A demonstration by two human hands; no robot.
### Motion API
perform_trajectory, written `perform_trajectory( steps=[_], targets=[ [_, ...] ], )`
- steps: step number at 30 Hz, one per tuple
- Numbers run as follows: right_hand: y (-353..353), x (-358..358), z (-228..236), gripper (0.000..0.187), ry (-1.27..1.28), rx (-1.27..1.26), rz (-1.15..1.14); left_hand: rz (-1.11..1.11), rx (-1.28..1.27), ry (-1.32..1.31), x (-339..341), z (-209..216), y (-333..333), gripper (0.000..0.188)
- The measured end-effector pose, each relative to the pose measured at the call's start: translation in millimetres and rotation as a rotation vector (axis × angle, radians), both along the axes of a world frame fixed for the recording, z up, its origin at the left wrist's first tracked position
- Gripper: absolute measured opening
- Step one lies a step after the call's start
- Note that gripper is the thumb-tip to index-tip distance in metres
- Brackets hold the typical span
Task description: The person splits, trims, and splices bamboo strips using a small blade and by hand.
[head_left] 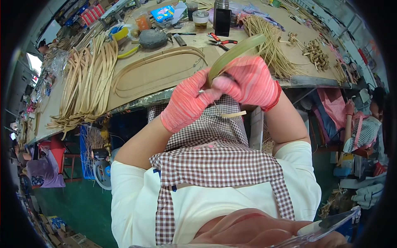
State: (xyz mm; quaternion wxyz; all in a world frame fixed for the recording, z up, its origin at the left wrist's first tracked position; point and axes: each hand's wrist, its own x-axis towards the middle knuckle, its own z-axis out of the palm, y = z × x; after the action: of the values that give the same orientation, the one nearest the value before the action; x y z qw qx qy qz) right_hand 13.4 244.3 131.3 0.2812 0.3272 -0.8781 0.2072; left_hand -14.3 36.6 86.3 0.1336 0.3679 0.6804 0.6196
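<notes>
Green strip (235, 53): arching from frame centre toward upper right
Left hand (188, 100): you're pinching its lower end
Right hand (253, 82): you're curling it alongside; hold unclear

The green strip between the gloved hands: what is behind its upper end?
A bundle of thin strips is visible; what the green strip and right hand cover is hidden.

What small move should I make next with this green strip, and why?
Perhaps steady the green strip with the left hand: both hands crowd its lower end, while its curved upper end juts past the right hand.
</notes>
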Motion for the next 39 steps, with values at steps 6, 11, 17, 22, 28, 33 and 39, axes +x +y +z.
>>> perform_trajectory(
  steps=[6, 11, 17, 22, 28, 33, 39],
  targets=[
    [27, 1, 19, 0.033, -0.166, -0.56, -0.036, -0.157, 0.169, -0.257, -7, -21, 13, 0.069],
    [39, 4, 15, 0.043, -0.216, -0.965, -0.02, -0.082, 0.106, -0.262, -7, -30, 12, 0.046],
    [48, 0, 2, 0.042, -0.168, -0.669, -0.067, -0.031, -0.029, -0.178, -4, -30, 7, 0.034],
    [40, -2, -5, 0.043, -0.079, -0.329, -0.149, -0.013, -0.032, -0.156, -2, -24, 11, 0.036],
    [42, -4, -23, 0.047, -0.081, -0.294, -0.178, -0.001, -0.083, -0.201, 1, -38, 13, 0.036],
    [34, -4, -36, 0.048, -0.054, -0.236, -0.144, 0.016, -0.071, -0.234, 2, -36, 14, 0.037],
    [23, -10, -68, 0.048, -0.118, -0.135, -0.148, 0.04, -0.103, -0.15, -5, -43, 15, 0.042]
  ],
)
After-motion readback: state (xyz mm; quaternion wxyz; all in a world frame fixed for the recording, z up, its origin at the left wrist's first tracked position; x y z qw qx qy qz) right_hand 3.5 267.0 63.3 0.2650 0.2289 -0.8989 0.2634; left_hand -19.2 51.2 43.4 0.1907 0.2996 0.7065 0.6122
